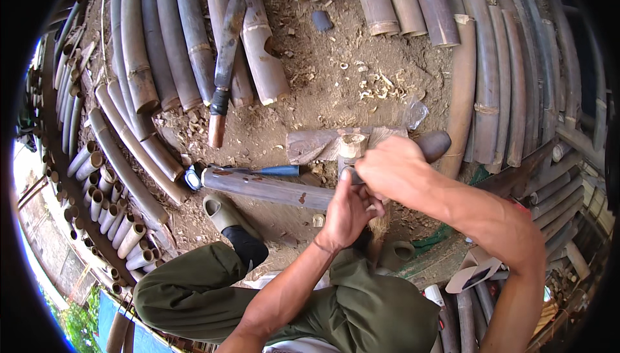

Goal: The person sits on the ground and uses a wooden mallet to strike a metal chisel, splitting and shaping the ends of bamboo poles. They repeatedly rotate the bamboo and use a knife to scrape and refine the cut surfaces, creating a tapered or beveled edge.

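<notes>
A short piece of bamboo tube stands upright in front of me, its cut rim facing up. My left hand is at its lower part, the thumb laid along its side and the fingers curled. Pressed against the tube's right side is my right hand, closed in a fist; whatever it grips is hidden. Behind the tube lies a weathered wood block. A dark rounded end of wood shows past my right wrist. From the left, a long split bamboo length reaches to my left hand.
A machete with a wooden handle leans on bamboo poles at upper left. A blue-handled tool and a wristwatch lie nearby. More poles line the right. Shavings litter the dirt. A clog is on my foot.
</notes>
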Tool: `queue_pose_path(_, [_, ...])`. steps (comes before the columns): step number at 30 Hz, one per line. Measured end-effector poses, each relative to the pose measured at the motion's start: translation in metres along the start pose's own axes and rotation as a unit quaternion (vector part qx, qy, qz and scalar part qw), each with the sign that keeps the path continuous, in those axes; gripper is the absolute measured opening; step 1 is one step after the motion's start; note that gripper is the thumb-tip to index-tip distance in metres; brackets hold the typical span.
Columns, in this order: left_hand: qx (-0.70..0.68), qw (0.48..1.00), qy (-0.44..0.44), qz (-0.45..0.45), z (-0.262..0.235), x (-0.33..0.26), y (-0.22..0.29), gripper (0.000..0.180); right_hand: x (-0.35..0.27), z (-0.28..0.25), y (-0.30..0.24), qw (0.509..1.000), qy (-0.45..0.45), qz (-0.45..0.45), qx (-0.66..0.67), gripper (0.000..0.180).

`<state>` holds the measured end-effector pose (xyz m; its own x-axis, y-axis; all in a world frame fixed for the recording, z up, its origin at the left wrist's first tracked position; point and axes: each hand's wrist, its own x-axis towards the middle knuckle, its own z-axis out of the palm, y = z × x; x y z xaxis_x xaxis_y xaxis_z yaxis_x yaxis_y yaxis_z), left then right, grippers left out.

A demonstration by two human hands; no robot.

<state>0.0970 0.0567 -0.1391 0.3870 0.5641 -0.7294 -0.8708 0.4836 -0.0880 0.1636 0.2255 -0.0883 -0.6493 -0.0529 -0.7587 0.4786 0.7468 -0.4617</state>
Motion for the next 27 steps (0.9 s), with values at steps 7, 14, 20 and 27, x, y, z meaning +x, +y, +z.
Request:
queue_pose_path(7, [0.534,0.838,-0.081,0.083,-0.019,-0.064,-0.038,0.095,-0.037,0.133,-0.066,0.764,0.361,0.169,0.508,0.035])
queue_pose_path(14, [0.729,0.645,0.225,0.029,-0.048,-0.101,0.01,0.058,0.026,0.118,-0.091,0.59,0.094,0.193,0.778,0.04])
queue_pose_path(20, [0.891,0.413,0.159,0.101,0.004,-0.095,0.102,0.035,0.05,0.109,-0.096,0.308,0.223,-0.006,0.925,0.04])
queue_pose_path(27, [0.989,0.126,-0.062,-0.049,0.15,-0.025,0.122,0.02,0.018,0.088,-0.075,-0.133,0.143,-0.04,0.98,0.029])
